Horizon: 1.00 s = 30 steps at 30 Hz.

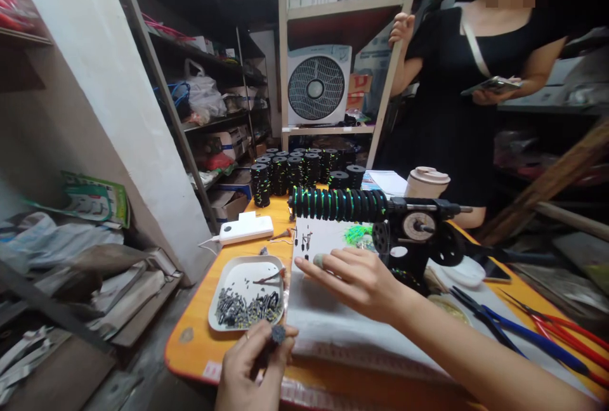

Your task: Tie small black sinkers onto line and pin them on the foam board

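In the lower middle, my left hand (254,366) is closed around a dark bundle (278,334) with a speckled grey end; its exact kind I cannot make out. My right hand (359,274) reaches across the white paper (342,341), fingers stretched out, one wearing a greenish finger cot (320,260). Its index fingertip is close to several small black pieces (304,245); whether it touches one I cannot tell. Beyond it stands a black hand-cranked winder (419,224) carrying a row of black spools (339,203). A white tray (215,309) holds many small dark and yellowish parts.
Stacked black spools (295,170) stand at the table's back. A white power strip (246,229) lies left, a lidded cup (427,182) behind the winder. Blue-handled pliers (523,328) and red-handled scissors (561,335) lie right. A person (457,81) stands behind, holding a phone.
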Each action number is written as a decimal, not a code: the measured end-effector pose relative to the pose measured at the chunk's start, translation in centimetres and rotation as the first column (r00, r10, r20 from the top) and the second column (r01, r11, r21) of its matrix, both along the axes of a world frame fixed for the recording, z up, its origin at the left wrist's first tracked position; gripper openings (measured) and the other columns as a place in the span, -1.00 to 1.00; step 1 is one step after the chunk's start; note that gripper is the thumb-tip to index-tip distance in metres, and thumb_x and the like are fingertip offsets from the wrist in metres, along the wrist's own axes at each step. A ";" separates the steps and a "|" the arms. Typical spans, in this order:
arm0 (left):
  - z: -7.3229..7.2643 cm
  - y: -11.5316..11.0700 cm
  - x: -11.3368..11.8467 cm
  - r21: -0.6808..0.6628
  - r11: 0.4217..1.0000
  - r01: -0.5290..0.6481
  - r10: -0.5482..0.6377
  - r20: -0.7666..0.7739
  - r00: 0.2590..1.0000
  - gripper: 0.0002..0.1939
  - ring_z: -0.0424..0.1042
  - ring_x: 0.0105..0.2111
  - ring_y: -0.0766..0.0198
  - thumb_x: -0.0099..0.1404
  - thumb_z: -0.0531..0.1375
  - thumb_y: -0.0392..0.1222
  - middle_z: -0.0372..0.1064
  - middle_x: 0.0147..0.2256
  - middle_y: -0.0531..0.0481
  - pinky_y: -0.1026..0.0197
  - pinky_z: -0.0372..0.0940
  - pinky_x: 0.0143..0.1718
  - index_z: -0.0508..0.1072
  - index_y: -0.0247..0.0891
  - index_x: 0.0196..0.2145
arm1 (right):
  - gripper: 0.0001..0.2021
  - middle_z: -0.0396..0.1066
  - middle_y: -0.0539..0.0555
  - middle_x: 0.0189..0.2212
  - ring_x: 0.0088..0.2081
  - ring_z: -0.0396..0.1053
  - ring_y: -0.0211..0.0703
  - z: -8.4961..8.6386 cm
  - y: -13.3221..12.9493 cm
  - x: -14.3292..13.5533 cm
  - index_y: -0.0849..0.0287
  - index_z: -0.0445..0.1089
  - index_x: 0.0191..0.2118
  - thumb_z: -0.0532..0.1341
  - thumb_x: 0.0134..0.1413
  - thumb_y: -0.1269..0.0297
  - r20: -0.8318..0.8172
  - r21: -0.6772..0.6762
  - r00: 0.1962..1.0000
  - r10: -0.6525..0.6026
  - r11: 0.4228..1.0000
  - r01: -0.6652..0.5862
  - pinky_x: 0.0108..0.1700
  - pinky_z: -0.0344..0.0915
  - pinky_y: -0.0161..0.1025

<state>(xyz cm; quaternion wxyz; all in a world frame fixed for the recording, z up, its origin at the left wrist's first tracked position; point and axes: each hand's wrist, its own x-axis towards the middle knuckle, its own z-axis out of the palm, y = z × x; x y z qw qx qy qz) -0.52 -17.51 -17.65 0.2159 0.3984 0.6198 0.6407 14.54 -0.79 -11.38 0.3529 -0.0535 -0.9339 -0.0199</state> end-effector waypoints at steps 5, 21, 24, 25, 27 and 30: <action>1.5 1.5 -1.0 0.251 0.954 -0.167 0.235 -0.275 0.932 -0.77 0.48 -0.14 0.08 0.20 0.31 -0.10 0.49 -0.13 -0.11 0.20 0.36 -0.14 0.63 -0.09 -0.16 | -0.73 0.38 0.01 -0.57 -0.59 0.25 -0.29 -0.6 -0.5 1.5 0.21 0.45 -0.10 0.07 0.34 0.18 -0.116 -0.451 0.966 -0.230 0.879 0.155 -0.50 0.15 -0.28; 8.0 12.8 0.5 0.151 0.974 0.168 -0.176 0.042 0.984 -0.66 0.28 -0.48 0.30 0.11 0.34 0.05 0.41 -0.51 0.02 0.28 0.16 -0.43 0.60 -0.33 -0.38 | -0.61 0.35 -0.07 -0.61 -0.75 0.16 -0.41 -1.1 -0.7 -0.2 0.24 0.43 -0.14 0.13 0.23 -0.03 -0.004 -0.953 0.993 -0.115 0.301 0.031 -0.73 0.08 -0.45; 8.0 12.9 0.7 0.142 0.971 0.190 -0.201 0.070 0.977 -0.64 0.20 -0.56 0.35 0.11 0.33 0.07 0.32 -0.60 0.08 0.29 0.10 -0.50 0.58 -0.34 -0.44 | -0.64 0.36 -0.05 -0.60 -0.74 0.16 -0.41 -1.8 -1.5 0.0 0.24 0.44 -0.31 0.09 0.27 0.04 0.034 -0.941 0.996 -0.086 0.334 0.061 -0.70 0.08 -0.45; 7.9 13.0 0.8 0.138 0.971 0.195 -0.208 0.082 0.975 -0.63 0.14 -0.59 0.37 0.10 0.33 0.09 0.26 -0.63 0.11 0.29 0.07 -0.53 0.57 -0.35 -0.46 | -0.64 0.36 -0.05 -0.61 -0.74 0.17 -0.40 -2.0 -1.7 0.1 0.24 0.43 -0.35 0.08 0.27 0.06 0.053 -0.933 0.996 -0.075 0.352 0.076 -0.70 0.08 -0.44; 7.7 13.3 0.8 0.134 0.969 0.206 -0.221 0.106 0.970 -0.61 0.06 -0.62 0.41 0.08 0.35 0.10 0.18 -0.66 0.15 0.30 0.00 -0.58 0.55 -0.36 -0.48 | -0.64 0.35 -0.05 -0.64 -0.73 0.18 -0.37 -2.3 -2.3 0.5 0.23 0.44 -0.38 0.08 0.28 0.08 0.097 -0.911 0.994 -0.049 0.398 0.109 -0.68 0.07 -0.42; 7.5 13.5 0.8 0.136 0.964 0.229 -0.248 0.138 0.959 -0.58 -0.02 -0.64 0.44 0.05 0.37 0.13 0.07 -0.67 0.20 0.31 -0.08 -0.61 0.54 -0.37 -0.45 | -0.63 0.35 -0.03 -0.66 -0.70 0.20 -0.32 -2.5 -3.1 1.2 0.23 0.47 -0.41 0.07 0.29 0.13 0.158 -0.856 0.987 -0.024 0.495 0.149 -0.61 0.09 -0.38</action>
